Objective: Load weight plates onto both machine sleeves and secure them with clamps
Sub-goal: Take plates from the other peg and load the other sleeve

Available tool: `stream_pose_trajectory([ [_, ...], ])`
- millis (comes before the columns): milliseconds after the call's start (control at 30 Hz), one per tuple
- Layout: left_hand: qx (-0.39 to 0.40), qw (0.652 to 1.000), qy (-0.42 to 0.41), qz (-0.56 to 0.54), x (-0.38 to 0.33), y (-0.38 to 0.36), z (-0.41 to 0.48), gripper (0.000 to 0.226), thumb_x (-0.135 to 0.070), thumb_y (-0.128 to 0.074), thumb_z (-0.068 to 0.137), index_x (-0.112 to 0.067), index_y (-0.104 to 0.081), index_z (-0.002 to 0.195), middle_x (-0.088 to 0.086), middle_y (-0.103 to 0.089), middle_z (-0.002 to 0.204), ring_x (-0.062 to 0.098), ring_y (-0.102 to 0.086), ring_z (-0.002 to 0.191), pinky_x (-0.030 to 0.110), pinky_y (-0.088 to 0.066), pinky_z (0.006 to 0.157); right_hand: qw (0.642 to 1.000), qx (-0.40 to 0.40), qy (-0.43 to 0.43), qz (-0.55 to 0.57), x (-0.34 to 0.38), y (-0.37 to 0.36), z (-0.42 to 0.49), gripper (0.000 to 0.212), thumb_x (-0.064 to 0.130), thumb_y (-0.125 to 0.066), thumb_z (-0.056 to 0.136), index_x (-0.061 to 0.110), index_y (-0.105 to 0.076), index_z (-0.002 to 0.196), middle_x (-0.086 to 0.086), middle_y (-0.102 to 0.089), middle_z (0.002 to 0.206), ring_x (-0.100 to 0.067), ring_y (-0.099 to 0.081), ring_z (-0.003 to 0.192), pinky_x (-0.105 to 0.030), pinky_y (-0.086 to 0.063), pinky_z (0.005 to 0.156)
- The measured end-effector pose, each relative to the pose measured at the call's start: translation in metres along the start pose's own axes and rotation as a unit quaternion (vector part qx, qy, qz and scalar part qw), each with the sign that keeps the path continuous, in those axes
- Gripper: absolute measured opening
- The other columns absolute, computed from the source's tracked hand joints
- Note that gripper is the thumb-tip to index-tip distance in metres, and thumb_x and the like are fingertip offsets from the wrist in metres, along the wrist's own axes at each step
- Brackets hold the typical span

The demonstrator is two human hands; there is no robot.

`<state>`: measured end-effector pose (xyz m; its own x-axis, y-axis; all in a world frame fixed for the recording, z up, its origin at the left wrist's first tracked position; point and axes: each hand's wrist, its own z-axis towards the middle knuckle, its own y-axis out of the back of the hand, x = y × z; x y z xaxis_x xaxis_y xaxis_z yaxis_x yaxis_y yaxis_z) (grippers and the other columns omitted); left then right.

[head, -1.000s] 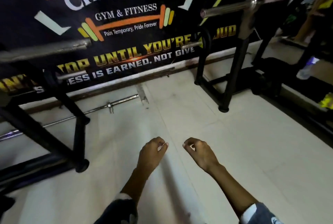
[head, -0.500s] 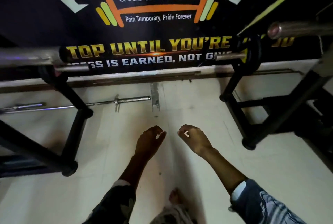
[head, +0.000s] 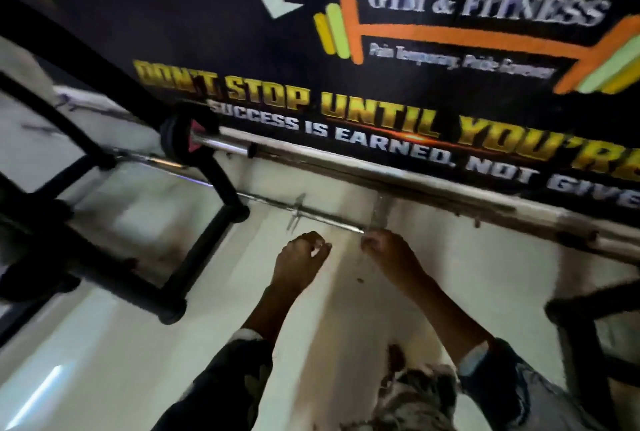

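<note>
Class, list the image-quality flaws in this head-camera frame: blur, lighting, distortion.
Head view: motion blur smears the banner lettering and the black rack frame; glare on the chrome sleeve; wide-angle tilt slants the wall rail; both hands stay fairly sharp.

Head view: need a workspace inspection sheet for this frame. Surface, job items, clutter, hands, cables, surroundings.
Surface: pale tiled floor, bare where visible; frame is motion-blurred.
Job's things: one dark weight plate on a chrome sleeve of the black machine frame. Clamps: nothing seen.
Clutter: thin bar lying on the floor along the wall.
Grippers: left hand and right hand both loosely curled, apparently holding nothing, above the floor.
Cables: nothing seen.
Surroundings: black gym banner on the wall; second dark frame at right edge.
</note>
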<state>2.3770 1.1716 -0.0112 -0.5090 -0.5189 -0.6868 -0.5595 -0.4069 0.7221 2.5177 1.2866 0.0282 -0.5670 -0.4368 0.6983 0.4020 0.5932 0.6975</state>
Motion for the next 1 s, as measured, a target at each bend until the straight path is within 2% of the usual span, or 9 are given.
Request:
stream_pose_trajectory([
  [200,-0.103,0.989,0.107,-0.027,0.001,0.024,0.103,0.012,-0.033,-0.062,0.087,-0.021,-0.064,0.085,0.001,-0.072,0.090,0.021,-0.067,0.088,0.034,-0.052,0.077,0.992,0.089,0.088,-0.023,0.022,0.022,0.149,0.023,0.021,-0.055,0.091,0.004,-0.064,0.104,-0.013,-0.068,0.109,-0.026,-0.061,0.104,-0.031,-0.044,0.088],
  [400,-0.189,0.960,0.198,-0.056,0.038,0.054,0.167,0.016,-0.037,-0.060,0.088,-0.022,-0.066,0.089,0.001,-0.071,0.094,0.018,-0.066,0.090,0.035,-0.053,0.080,0.970,0.167,0.175,-0.026,0.073,-0.003,0.274,0.022,0.020,-0.057,0.090,0.004,-0.064,0.104,-0.014,-0.069,0.106,-0.029,-0.064,0.098,-0.038,-0.049,0.087],
  [467,-0.223,0.946,0.228,-0.062,0.066,0.066,0.198,0.019,-0.037,-0.059,0.088,-0.020,-0.067,0.092,0.002,-0.072,0.094,0.019,-0.066,0.090,0.031,-0.051,0.077,0.960,0.193,0.199,-0.019,0.097,-0.025,0.324,0.022,0.021,-0.057,0.090,0.005,-0.064,0.104,-0.012,-0.069,0.107,-0.028,-0.063,0.098,-0.037,-0.050,0.086],
  [600,-0.286,0.921,0.255,-0.066,0.127,0.108,0.270,0.019,-0.029,-0.059,0.088,-0.017,-0.063,0.101,0.007,-0.070,0.096,0.025,-0.065,0.088,0.027,-0.043,0.068,0.953,0.210,0.220,0.001,0.142,-0.071,0.423,0.020,0.024,-0.058,0.090,0.010,-0.063,0.104,-0.006,-0.068,0.104,-0.017,-0.062,0.091,-0.022,-0.049,0.075],
  [667,-0.311,0.909,0.266,-0.077,0.161,0.129,0.308,0.022,-0.026,-0.060,0.089,-0.014,-0.058,0.107,0.010,-0.067,0.104,0.027,-0.064,0.092,0.030,-0.047,0.072,0.949,0.225,0.220,0.012,0.163,-0.100,0.474,0.016,0.022,-0.059,0.089,0.013,-0.064,0.101,-0.004,-0.069,0.101,-0.008,-0.059,0.083,-0.002,-0.041,0.062],
  [733,-0.346,0.890,0.282,-0.086,0.194,0.147,0.345,0.036,-0.024,-0.061,0.089,-0.010,-0.050,0.120,0.013,-0.059,0.120,0.028,-0.059,0.105,0.032,-0.045,0.080,0.948,0.229,0.221,0.026,0.183,-0.130,0.520,0.007,0.021,-0.060,0.089,0.020,-0.063,0.095,-0.002,-0.069,0.097,-0.004,-0.059,0.077,0.004,-0.037,0.060],
  [833,-0.418,0.857,0.292,-0.082,0.246,0.158,0.397,0.055,-0.023,-0.065,0.086,-0.008,-0.038,0.132,0.015,-0.046,0.131,0.029,-0.046,0.118,0.035,-0.040,0.094,0.944,0.225,0.234,0.065,0.205,-0.188,0.590,0.016,0.020,-0.061,0.088,0.019,-0.062,0.104,-0.002,-0.066,0.104,-0.016,-0.063,0.099,0.000,-0.038,0.070],
  [933,-0.460,0.841,0.275,-0.078,0.291,0.155,0.431,0.064,-0.026,-0.063,0.088,-0.010,-0.029,0.140,0.013,-0.036,0.139,0.021,-0.036,0.125,0.029,-0.030,0.102,0.937,0.177,0.291,0.078,0.218,-0.251,0.646,0.041,0.025,-0.061,0.088,0.011,-0.051,0.125,-0.011,-0.054,0.130,-0.022,-0.049,0.122,-0.014,-0.031,0.093],
  [1000,-0.481,0.834,0.262,-0.065,0.313,0.147,0.444,0.059,-0.023,-0.060,0.090,-0.011,-0.031,0.140,0.012,-0.038,0.136,0.013,-0.039,0.119,0.026,-0.034,0.099,0.930,0.173,0.314,0.085,0.220,-0.288,0.674,0.050,0.029,-0.059,0.089,0.007,-0.044,0.132,-0.014,-0.046,0.137,-0.022,-0.042,0.127,-0.009,-0.025,0.097],
])
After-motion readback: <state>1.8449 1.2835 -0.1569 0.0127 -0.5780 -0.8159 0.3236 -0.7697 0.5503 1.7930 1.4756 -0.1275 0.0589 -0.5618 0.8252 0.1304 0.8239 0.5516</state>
